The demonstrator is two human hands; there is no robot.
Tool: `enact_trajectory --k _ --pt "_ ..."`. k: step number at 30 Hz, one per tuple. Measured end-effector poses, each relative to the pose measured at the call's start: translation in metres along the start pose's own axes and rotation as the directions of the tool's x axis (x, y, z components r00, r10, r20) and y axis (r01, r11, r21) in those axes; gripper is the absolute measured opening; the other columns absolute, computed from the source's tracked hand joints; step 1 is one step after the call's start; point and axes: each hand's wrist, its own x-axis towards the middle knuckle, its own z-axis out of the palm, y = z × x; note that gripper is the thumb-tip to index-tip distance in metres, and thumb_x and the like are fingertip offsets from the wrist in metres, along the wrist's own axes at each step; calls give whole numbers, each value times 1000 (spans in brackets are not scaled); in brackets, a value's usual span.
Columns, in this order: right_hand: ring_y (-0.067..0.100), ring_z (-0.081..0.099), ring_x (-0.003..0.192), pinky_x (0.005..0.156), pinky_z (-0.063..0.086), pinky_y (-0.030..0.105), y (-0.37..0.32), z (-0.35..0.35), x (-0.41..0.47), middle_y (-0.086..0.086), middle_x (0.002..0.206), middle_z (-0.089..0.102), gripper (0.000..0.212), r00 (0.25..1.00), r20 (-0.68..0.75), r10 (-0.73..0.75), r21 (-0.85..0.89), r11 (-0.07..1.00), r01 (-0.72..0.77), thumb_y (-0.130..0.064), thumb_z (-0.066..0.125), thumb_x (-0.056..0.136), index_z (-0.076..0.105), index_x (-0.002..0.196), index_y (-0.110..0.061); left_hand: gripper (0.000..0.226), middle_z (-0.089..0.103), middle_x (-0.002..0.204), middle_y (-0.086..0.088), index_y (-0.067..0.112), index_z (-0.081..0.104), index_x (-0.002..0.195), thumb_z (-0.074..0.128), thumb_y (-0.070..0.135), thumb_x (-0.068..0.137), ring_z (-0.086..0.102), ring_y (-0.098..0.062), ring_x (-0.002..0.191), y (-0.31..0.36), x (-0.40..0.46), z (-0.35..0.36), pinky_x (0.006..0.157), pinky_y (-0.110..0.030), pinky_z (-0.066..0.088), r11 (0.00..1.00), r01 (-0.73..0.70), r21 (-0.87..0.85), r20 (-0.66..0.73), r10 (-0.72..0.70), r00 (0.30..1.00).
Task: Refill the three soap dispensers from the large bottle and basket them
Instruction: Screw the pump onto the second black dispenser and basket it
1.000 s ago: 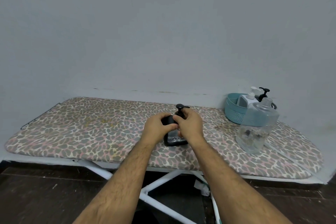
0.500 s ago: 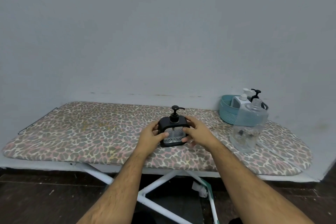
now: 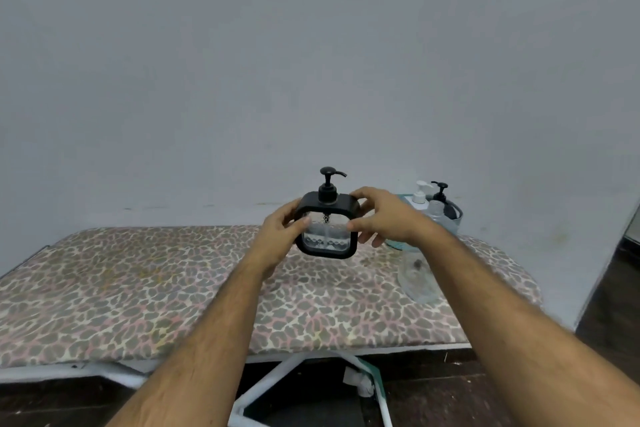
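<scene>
A square black-framed soap dispenser [image 3: 327, 229] with a clear body and a black pump hangs in the air above the ironing board. My left hand [image 3: 281, 236] grips its left side and my right hand [image 3: 384, 218] holds its right side. At the right end stands the large clear bottle [image 3: 415, 274], partly hidden by my right forearm. Behind it the teal basket [image 3: 453, 224] holds a white-pump dispenser [image 3: 420, 196] and a black-pump dispenser [image 3: 443, 199].
The ironing board [image 3: 138, 288] has a leopard-print cover and a white metal frame [image 3: 277, 381] below. A grey wall runs right behind it. Dark floor shows under and to the right of the board.
Both hands have lifted the square dispenser off the board and carried it up and slightly toward the right; before, it stood on the cover with my hands around it.
</scene>
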Motion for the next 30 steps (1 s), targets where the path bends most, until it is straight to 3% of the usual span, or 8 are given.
enact_trajectory --k 4,9,12,16,19,22,25,30 --pt "22 74 75 63 57 36 -11 -44 -1 7 109 67 43 1000 -19 -22 -24 999 22 -17 74 87 51 123 -13 39 66 129 -1 22 59 134 53 6 99 61 -18 120 26 31 24 99 -40 52 998 -57 -29 69 59 996" --pt "19 71 75 67 56 36 -13 -93 9 7 103 69 41 995 -90 -40 -60 998 35 -22 78 82 54 114 -14 33 70 112 -3 13 59 132 47 6 102 67 -12 98 51 72 57 75 -22 55 995 -73 -74 148 84 985" --pt "18 69 72 64 56 34 -6 -116 19 7 103 68 45 992 -112 -49 -79 996 40 -22 79 80 51 115 -17 30 70 107 -2 12 60 129 46 8 103 67 -11 93 56 100 78 72 -22 54 994 -65 -82 183 79 980" --pt "18 64 64 66 56 37 15 -133 33 16 97 71 29 974 -215 -64 -64 997 51 -19 78 79 66 104 -10 30 70 110 -6 10 60 130 47 9 103 66 -14 92 49 135 107 75 -26 56 993 -57 -104 191 76 979" --pt "18 63 60 59 53 31 33 -139 45 16 90 72 26 946 -321 -34 -27 999 27 -21 79 77 68 98 -11 25 72 110 -7 12 64 122 52 12 101 67 -17 96 39 157 130 87 -36 57 992 -53 -110 118 66 991" --pt "16 67 59 57 54 27 55 -139 60 7 84 73 27 915 -404 11 2 1000 -11 -27 80 74 68 95 -16 16 73 100 -5 13 68 108 64 20 94 68 -21 94 23 179 152 90 -44 57 995 -29 -91 -39 26 999" --pt "16 70 68 61 57 30 77 -134 73 -2 81 71 31 876 -482 25 -41 998 -51 -32 80 71 67 96 -20 33 73 95 -1 18 69 101 74 41 79 70 -18 92 6 195 168 87 -47 58 998 55 9 -188 -52 981" --pt "15 69 73 62 56 30 106 -122 96 -5 82 70 35 850 -524 59 -69 991 -111 -36 79 70 64 98 -20 36 71 97 2 17 69 104 74 45 82 68 -17 94 -19 214 179 88 -46 57 979 158 132 -215 -127 968"
